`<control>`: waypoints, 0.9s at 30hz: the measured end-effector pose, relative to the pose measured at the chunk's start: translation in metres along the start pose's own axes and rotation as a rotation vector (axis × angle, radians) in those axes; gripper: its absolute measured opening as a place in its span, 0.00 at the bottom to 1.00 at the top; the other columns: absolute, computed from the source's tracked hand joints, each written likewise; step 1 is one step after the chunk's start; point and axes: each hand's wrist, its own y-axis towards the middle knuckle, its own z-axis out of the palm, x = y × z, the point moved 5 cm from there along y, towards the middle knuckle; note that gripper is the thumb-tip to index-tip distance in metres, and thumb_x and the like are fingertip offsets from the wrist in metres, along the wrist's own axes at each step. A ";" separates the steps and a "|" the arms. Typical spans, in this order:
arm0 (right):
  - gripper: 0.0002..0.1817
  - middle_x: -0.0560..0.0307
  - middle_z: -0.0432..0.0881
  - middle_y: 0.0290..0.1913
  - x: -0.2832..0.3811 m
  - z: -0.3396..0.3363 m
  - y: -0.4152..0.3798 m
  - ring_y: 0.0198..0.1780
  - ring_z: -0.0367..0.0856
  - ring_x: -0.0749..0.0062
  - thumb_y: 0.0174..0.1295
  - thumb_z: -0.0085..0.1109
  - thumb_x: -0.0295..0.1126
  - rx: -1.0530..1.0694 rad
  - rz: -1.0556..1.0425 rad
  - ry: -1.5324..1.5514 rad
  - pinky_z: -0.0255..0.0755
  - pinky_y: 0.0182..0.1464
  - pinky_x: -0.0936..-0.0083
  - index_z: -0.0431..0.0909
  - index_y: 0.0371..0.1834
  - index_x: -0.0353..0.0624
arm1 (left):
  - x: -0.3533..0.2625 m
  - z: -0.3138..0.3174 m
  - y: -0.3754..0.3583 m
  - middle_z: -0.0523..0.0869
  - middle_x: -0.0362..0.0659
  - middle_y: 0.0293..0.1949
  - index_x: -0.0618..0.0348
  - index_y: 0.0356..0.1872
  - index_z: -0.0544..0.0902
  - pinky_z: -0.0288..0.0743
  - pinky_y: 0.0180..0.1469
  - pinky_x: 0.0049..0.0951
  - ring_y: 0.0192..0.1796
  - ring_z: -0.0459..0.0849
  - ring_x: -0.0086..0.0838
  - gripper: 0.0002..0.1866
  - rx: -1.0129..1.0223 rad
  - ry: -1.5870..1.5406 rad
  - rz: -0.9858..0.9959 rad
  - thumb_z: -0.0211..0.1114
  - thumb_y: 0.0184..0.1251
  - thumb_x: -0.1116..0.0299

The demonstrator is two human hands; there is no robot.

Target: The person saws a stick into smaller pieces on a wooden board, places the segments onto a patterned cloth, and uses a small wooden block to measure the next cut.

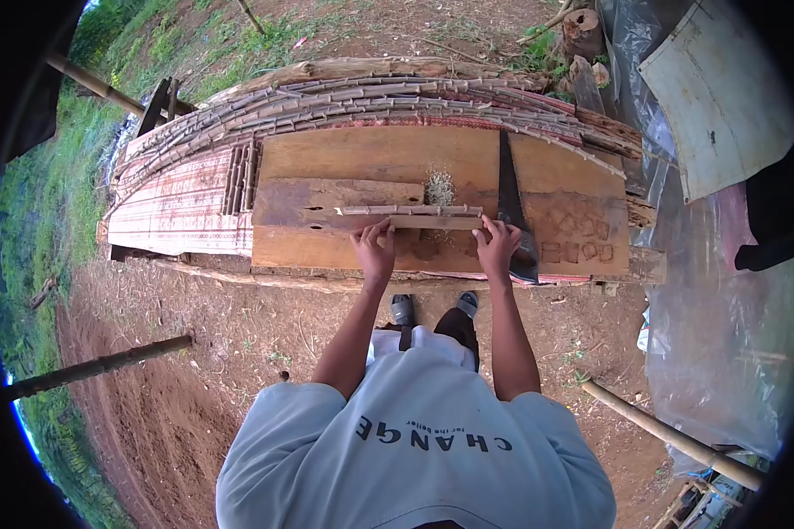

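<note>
A short flat wooden strip [432, 222] lies crosswise before me on the brown board [326, 256]. My left hand [375, 251] pinches its left end between thumb and fingers, and my right hand [498, 249] grips the right end the same way. Along the far edge of the strip runs a knobbly, jointed stem [388, 211], its pale cut end sticking out past the left hand. Behind the stem sits a small heap of sawdust [438, 187]. A handsaw [509, 181] rests just right of my right hand, blade pointing away and dark handle near me.
Several long jointed stems [344, 110] lie across the back of the table. Short cut pieces [241, 181] are lined up on the red-patterned cloth [176, 207] at left. Plastic sheeting [723, 300] hangs on the right, and a pole [670, 432] slants in at lower right.
</note>
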 end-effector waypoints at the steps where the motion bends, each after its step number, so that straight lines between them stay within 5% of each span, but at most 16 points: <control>1: 0.20 0.66 0.79 0.43 0.000 0.000 0.000 0.52 0.65 0.58 0.51 0.70 0.38 0.002 0.001 0.005 0.55 0.59 0.54 0.82 0.50 0.54 | 0.001 0.001 0.000 0.86 0.43 0.38 0.53 0.43 0.87 0.67 0.56 0.38 0.49 0.75 0.41 0.10 0.005 -0.005 -0.001 0.67 0.61 0.66; 27: 0.23 0.62 0.79 0.44 0.009 -0.026 -0.004 0.53 0.67 0.57 0.51 0.70 0.36 -0.023 -0.095 -0.037 0.57 0.60 0.54 0.80 0.52 0.53 | -0.016 -0.010 -0.008 0.87 0.41 0.38 0.56 0.41 0.86 0.65 0.55 0.34 0.43 0.81 0.33 0.09 -0.039 -0.044 0.053 0.67 0.61 0.67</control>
